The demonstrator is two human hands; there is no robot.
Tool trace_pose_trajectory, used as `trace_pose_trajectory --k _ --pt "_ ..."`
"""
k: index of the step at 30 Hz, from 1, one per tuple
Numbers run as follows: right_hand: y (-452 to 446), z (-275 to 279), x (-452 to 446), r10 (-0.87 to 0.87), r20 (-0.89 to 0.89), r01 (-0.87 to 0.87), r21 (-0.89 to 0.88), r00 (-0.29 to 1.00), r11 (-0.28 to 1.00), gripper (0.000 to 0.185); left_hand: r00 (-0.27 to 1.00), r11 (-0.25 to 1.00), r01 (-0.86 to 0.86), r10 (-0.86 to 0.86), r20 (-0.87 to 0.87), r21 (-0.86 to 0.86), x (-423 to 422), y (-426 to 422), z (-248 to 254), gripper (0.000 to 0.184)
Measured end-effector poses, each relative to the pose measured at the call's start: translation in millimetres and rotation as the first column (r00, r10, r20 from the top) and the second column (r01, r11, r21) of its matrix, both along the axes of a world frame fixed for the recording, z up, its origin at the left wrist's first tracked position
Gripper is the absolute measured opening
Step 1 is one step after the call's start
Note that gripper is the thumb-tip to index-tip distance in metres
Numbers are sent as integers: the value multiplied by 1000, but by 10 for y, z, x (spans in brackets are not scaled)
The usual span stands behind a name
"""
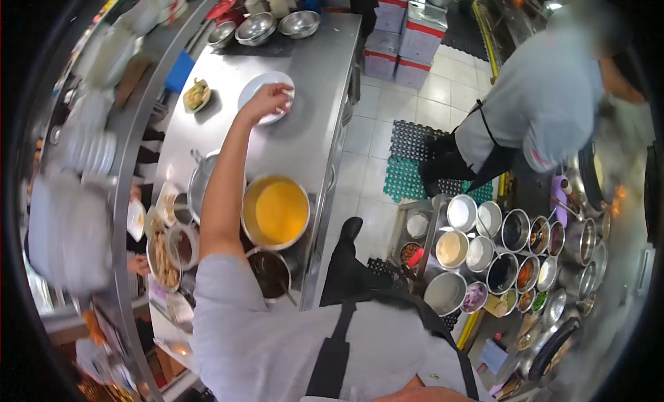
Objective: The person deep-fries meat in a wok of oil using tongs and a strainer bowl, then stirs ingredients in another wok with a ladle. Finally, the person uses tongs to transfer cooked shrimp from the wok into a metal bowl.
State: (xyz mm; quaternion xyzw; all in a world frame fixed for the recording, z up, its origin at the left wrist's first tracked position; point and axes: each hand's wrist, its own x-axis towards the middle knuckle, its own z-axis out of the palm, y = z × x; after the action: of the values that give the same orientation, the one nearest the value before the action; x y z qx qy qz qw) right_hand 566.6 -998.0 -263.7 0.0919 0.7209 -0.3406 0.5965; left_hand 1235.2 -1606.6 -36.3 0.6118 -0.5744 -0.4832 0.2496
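My left hand (268, 103) is stretched out over a white plate (247, 91) on the steel counter. Its fingers are bent and apart, and I see nothing held in them. Whether the fingertips touch the plate I cannot tell. Left of the plate sits a small dish of pale yellowish food (197, 96). Below my forearm stand a steel pot of yellow-orange liquid (280, 212) and a pot of dark liquid (268, 269) with a utensil handle in it. My right hand is out of view.
Steel bowls (256, 29) stand at the counter's far end. A shelf edge (138, 146) runs along the left. To the right, a co-worker in an apron (532, 91) stands at the stove side, near a rack of several ingredient containers (501, 270). Stacked boxes (422, 32) are behind.
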Motion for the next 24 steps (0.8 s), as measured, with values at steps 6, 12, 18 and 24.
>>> trace_pose_trajectory --k 6,12,18,24 --pt "-352 497 8 215 -196 -148 308 957 940 10 826 877 55 228 516 -477 380 -2384 -868 34" --pt "-368 923 92 455 -211 -299 513 865 805 12 512 791 231 396 762 -567 100 -3111 -916 28" --pt "150 1273 381 505 -154 -328 595 849 733 14 233 935 337 29 972 -109 127 -3718 -1232 33" --pt "1500 1429 950 785 71 -661 589 615 465 17 341 765 488 277 899 -421 715 -4349 -1681 41"
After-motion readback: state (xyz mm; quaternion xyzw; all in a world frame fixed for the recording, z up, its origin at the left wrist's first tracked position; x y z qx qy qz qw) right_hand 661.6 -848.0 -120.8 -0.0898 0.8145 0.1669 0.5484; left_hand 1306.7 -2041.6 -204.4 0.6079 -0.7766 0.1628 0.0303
